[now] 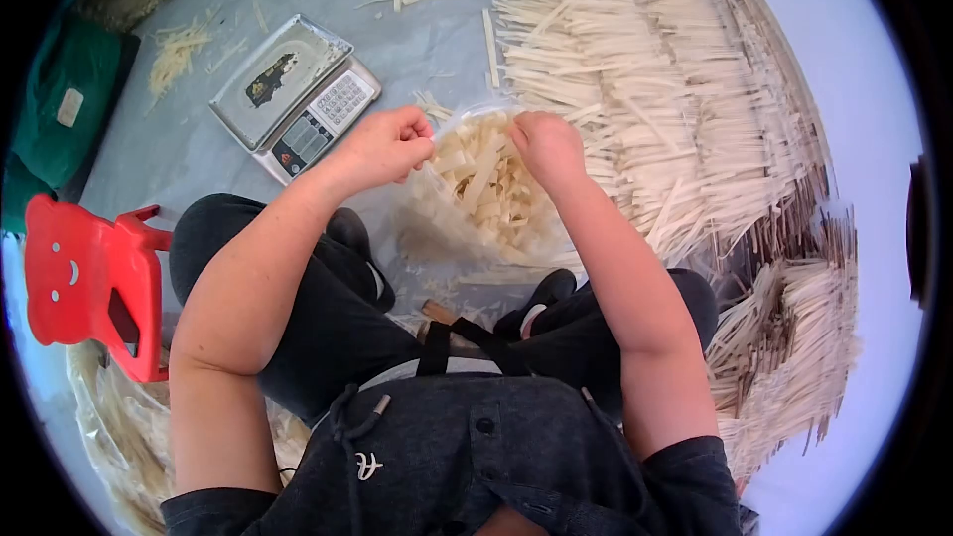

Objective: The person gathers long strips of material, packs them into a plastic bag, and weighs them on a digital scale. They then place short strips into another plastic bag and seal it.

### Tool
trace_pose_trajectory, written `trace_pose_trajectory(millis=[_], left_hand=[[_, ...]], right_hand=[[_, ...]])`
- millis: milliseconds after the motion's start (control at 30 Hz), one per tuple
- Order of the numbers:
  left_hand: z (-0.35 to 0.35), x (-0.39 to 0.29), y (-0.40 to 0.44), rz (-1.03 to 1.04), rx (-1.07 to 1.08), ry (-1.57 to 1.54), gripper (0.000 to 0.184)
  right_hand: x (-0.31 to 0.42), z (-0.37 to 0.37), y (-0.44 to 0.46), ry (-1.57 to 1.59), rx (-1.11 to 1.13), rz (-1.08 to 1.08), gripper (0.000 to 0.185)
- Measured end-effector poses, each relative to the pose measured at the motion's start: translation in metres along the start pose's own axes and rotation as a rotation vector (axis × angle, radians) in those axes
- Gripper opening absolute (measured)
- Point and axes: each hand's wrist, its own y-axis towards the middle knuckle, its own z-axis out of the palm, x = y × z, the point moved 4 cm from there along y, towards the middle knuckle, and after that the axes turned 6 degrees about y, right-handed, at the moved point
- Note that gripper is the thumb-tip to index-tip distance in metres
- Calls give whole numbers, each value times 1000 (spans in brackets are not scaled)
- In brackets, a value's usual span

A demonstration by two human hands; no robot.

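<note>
A clear plastic bag [422,213] full of pale, flat dried strips [488,179] stands on the floor between my feet. My left hand [389,147] is closed on the left side of the bag's rim, thumb and fingers pinched together. On the opposite side, my right hand [549,146] pinches the rim in the same way. The bag's mouth is stretched between the two hands, and the strips show inside it. Just left of my left hand sits a digital scale [298,89] with a flat metal pan that carries nothing.
Long pale strips lie in a large layered stack [645,89] on the right, with another pile [794,337] nearer me. A red plastic chair [69,278] holding a dark phone [123,322] stands left. Loose strips [177,58] are scattered on the grey floor [437,40].
</note>
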Motion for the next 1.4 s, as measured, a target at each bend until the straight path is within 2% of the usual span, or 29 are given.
trace_pose_trajectory(millis=[67, 200, 267, 300, 367, 400, 433, 500, 533, 600, 667, 733, 800, 833, 900, 933, 967, 1000, 1033, 1133, 1167, 1200, 1233, 1300, 1333, 1400], left_hand=[[0, -1, -1, 35, 49, 25, 17], [2, 0, 2, -2, 10, 85, 19], [6, -2, 1, -7, -30, 97, 20], [7, -6, 0, 0, -87, 193, 23], [8, -5, 2, 9, -138, 290, 25], [8, 0, 7, 36, -156, 381, 27], [8, 2, 12, 67, -176, 472, 29], [13, -2, 17, 132, -144, 392, 28], [15, -5, 16, 184, -114, 305, 29], [12, -15, 2, 251, -92, 302, 28], [7, -31, -20, 312, -62, 296, 28], [2, -37, -42, 194, 88, -68, 25], [-7, -39, -47, 189, 102, -153, 24], [-12, -38, -49, 188, 103, -240, 24], [-22, -30, -42, 156, 128, -226, 22], [-20, -15, -36, 48, 208, 25, 22], [-18, -5, -31, -52, 282, 282, 22], [-19, -5, -29, -84, 189, 501, 19], [-20, -8, -28, -77, 176, 509, 19], [-25, -7, -29, -61, -44, 460, 22], [-22, -3, -27, -62, -43, 454, 22], [-20, -3, -25, -37, -66, 553, 22], [-19, -6, -23, -9, -92, 656, 23], [-16, -14, -22, -37, -139, 717, 27], [-18, -17, -22, -71, -187, 779, 32], [-19, -8, -14, -53, -217, 753, 31]], right_hand=[[-3, 3, 7, -151, 49, -5, 16], [1, -17, 10, -97, 131, 3, 21], [-3, -43, 0, 214, -29, 69, 30], [-7, -52, -8, 210, -29, 75, 30], [-25, -72, -25, 22, -97, 272, 35], [-41, -65, -33, -97, 65, 366, 36], [-47, -59, -39, -97, 57, 373, 36], [-51, -36, -56, 391, 385, 634, 36], [-44, -37, -57, 394, 382, 632, 36], [-10, -58, -46, 339, 39, 201, 35], [20, -78, -48, 459, 42, 153, 33], [35, -95, -54, 579, 42, 123, 30], [37, -106, -57, 806, 33, 146, 26], [34, -105, -55, 809, 36, 150, 26], [23, -98, -51, 936, 7, 208, 25], [6, -81, -53, 940, 5, 208, 25], [-21, -49, -57, 640, 100, 226, 24], [-21, -44, -50, 336, 185, 239, 23], [-22, -47, -43, 336, 173, 229, 23], [-7, -69, -26, 335, 178, 344, 20], [3, -81, -16, 279, 80, 314, 20], [10, -88, -6, 223, -18, 283, 20], [10, -80, 4, 218, -19, 280, 20], [14, -55, 24, 237, -123, 25, 23], [15, -40, 32, 238, -127, 19, 23], [30, -16, 43, 63, -151, -197, 25]])
